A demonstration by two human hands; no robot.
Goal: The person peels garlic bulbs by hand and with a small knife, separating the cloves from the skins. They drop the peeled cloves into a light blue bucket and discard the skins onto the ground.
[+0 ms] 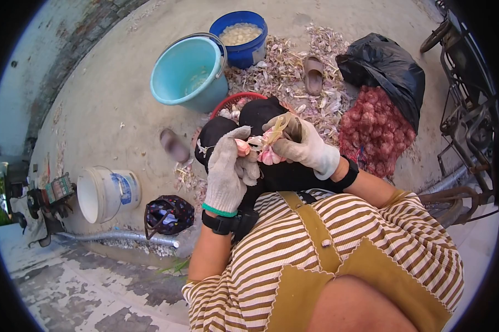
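One garlic bulb point(270, 157) above the lap point(287, 178) is clamped in the gloved right hand point(313, 150), its dry stalk point(280, 126) pointing far and slightly right; just left, the gloved left hand point(227, 169) pinches a pinkish clove point(242, 147).

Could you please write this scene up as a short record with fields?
Left hand: gloved, pinching a pink garlic clove
Right hand: gloved, gripping a garlic bulb with dry stem
Near the knees: red basket with garlic, partly hidden
Buckets beyond: turquoise bucket, few pale pieces low inside; blue bucket, pale cloves in it
Bags: red mesh bag of bulbs, beside a black plastic bag
Floor: scattered garlic skins, two slippers lying apart
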